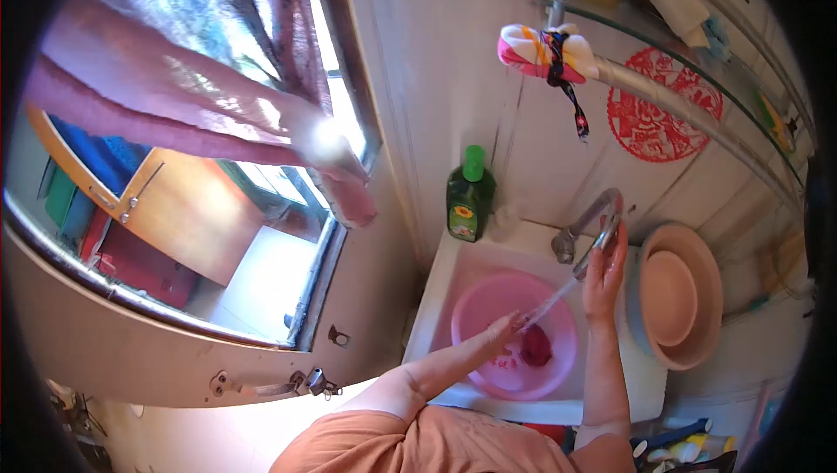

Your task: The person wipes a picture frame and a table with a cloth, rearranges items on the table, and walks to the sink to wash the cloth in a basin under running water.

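A curved metal faucet [600, 227] rises from the back of the white sink, and a stream of water [549, 303] runs from it. My right hand [604, 274] is at the spout, its fingers wrapped against the metal. Below, in the sink, sits a pink plastic basin [466, 333]. My left hand [503, 333] reaches over the basin into the stream, fingers stretched out, with nothing visible in it. Close to its fingertips a dark red, wet, cloth-like item [536, 349] lies in the basin. Red printed marks show on the basin's bottom.
A green bottle [471, 198] with a green cap stands at the sink's back left corner. Nested basins [711, 299] lean at the sink's right. A wrapped pipe [697, 111] and a glass shelf hang above. Left is a mirror-like window [196, 238] with a pink curtain [187, 98].
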Demonstrator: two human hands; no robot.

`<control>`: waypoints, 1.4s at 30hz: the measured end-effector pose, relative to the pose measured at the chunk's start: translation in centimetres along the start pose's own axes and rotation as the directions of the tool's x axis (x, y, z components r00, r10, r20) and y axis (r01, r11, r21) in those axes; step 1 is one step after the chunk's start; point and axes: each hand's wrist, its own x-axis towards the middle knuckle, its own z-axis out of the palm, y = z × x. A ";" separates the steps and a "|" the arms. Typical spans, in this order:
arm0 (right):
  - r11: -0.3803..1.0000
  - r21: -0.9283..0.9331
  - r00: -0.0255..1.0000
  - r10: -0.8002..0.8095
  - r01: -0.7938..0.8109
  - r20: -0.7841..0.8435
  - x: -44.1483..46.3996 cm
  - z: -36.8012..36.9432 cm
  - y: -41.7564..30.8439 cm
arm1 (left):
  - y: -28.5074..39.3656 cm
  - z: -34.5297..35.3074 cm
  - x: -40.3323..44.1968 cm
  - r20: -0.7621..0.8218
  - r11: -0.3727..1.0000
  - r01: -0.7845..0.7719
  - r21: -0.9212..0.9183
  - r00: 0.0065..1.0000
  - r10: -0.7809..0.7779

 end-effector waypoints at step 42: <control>0.784 -0.610 0.992 0.070 -0.119 -0.104 -0.1 -3.6 12.7 | -3.6 -2.4 2.9 -0.358 0.983 0.121 0.138 0.932 -0.065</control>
